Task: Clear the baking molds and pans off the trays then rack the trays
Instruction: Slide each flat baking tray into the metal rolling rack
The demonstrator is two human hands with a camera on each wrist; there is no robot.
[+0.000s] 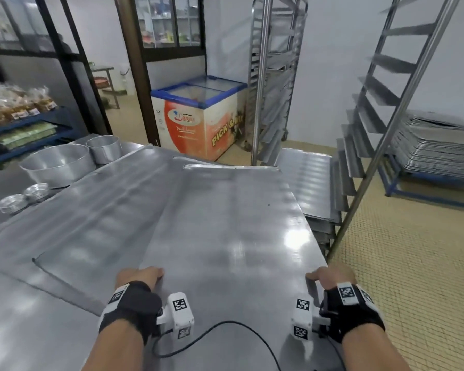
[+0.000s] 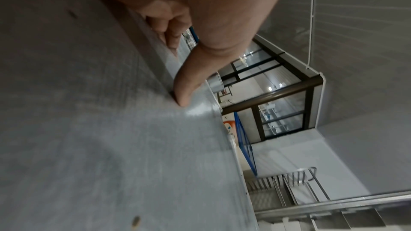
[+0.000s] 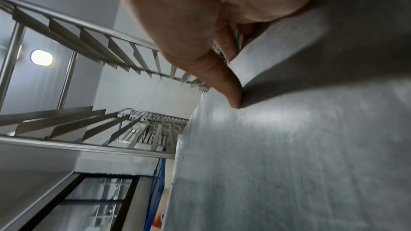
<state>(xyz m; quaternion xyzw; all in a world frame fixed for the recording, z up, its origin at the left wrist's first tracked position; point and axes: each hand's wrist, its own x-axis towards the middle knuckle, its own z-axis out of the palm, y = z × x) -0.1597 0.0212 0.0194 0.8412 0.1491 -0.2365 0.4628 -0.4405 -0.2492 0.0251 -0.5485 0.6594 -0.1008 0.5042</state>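
The big flat tray (image 1: 225, 223) takes up the middle of the frame, and both hands hold its near corners: the left hand (image 1: 140, 277) at lower left, the right hand (image 1: 330, 277) at lower right. Just past the tray's far edge stands a shiny rack post (image 1: 260, 84), right in the way. To its right the rack (image 1: 373, 129) has slanted rails with open gaps between them. A pile of trays (image 1: 308, 183) fills the low part of the rack. At left, on the bench (image 1: 24, 303), the round pans (image 1: 56, 163) and small foil molds (image 1: 24, 199) block that side. The floor (image 1: 413, 263) at lower right is open.
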